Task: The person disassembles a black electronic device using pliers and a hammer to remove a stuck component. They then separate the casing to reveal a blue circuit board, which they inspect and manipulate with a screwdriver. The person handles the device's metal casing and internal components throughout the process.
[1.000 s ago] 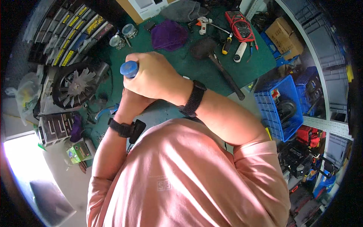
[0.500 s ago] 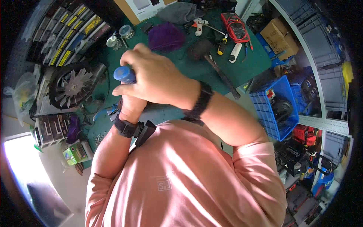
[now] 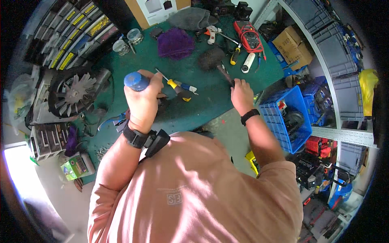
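My left hand (image 3: 142,106) is wrapped round a tool with a thick blue handle (image 3: 136,81), whose butt end faces up; its lower part is hidden under the hand. Over to the right, my right hand (image 3: 243,96) closes on the handle of a mallet with a dark, round head (image 3: 211,59), which lies on the green bench mat. Between the hands lie a yellow-and-black screwdriver (image 3: 174,86) and a blue-and-white tool (image 3: 189,87). A dark thing beside my left hand is mostly covered by it.
A purple cloth (image 3: 176,43), a red-leaded multimeter (image 3: 252,39), a yellow-black screwdriver (image 3: 235,55) and a white device (image 3: 248,63) lie on the bench. A finned fan wheel (image 3: 75,92) stands left. Beyond the bench's right edge is a blue crate (image 3: 300,133).
My right hand has left the blue handle, moved right and taken hold of the mallet handle. My left hand stays round the blue handle, now seen with the screwdriver near it.
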The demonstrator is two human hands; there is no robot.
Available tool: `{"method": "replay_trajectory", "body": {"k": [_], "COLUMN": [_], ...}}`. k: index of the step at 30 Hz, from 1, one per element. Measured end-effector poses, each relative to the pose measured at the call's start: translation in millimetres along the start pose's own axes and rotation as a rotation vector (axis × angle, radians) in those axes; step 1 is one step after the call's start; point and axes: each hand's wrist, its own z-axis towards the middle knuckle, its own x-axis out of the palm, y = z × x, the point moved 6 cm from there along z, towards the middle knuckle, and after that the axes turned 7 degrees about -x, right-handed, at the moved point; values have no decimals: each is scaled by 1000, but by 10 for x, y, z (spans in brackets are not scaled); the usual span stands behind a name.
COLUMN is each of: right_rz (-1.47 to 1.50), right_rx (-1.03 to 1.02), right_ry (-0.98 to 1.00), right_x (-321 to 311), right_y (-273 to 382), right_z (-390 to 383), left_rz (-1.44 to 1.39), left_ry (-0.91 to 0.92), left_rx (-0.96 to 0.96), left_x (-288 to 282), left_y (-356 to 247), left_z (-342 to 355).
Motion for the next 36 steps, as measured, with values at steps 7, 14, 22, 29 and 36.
{"method": "replay_trajectory", "body": {"k": [7, 14, 22, 29, 36], "right_rz": [124, 789, 849, 654, 727], "right_rx": [75, -13, -370, -411, -504], "right_ry": [19, 5, 76, 201, 38], "right_x": [-243, -1437, -3213, -3023, -3628], "right_y": [78, 323, 1218, 1444, 1624], "right_z": [144, 195, 259, 136, 173], "left_rz": [-235, -161, -19, 66, -34], "left_ry": [-20, -86, -95, -66, -86], "left_rx": [62, -79, 16, 48, 10], "left_x": [-138, -33, 1, 10, -79], "left_y": [22, -31, 39, -17, 123], "left_z": [61, 17, 38, 22, 30]}}
